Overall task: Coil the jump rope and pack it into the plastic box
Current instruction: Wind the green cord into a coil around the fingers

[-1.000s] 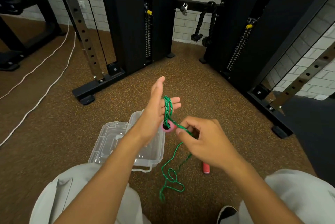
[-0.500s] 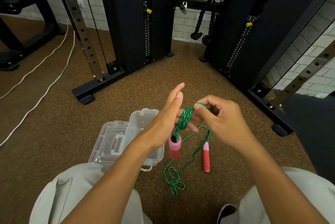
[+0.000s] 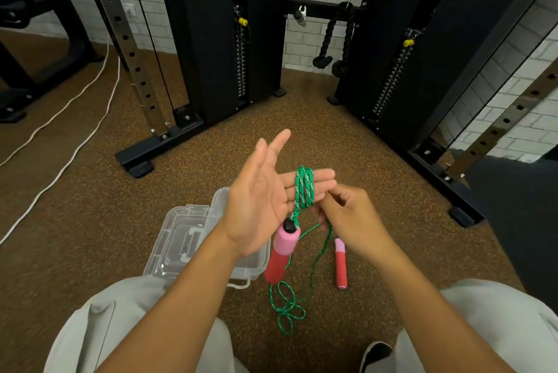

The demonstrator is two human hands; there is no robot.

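Head view, left hand (image 3: pixel 256 200) spread, right hand (image 3: pixel 347 215) pinching rope (image 3: pixel 305 188), two handles, one box (image 3: pixel 181 240)

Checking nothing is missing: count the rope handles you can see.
2. One handle hangs from the rope wound on the left hand; the other handle lies on the floor beside the right hand.

The left hand (image 3: pixel 256 200) is raised palm up, fingers (image 3: pixel 320 179) straight and spread, the rope (image 3: pixel 305 188) looped round several of them. The right hand (image 3: pixel 350 218), just right of it, has its fingers curled, pinching the rope beneath the left fingers. Both forearms reach in from the near edge.
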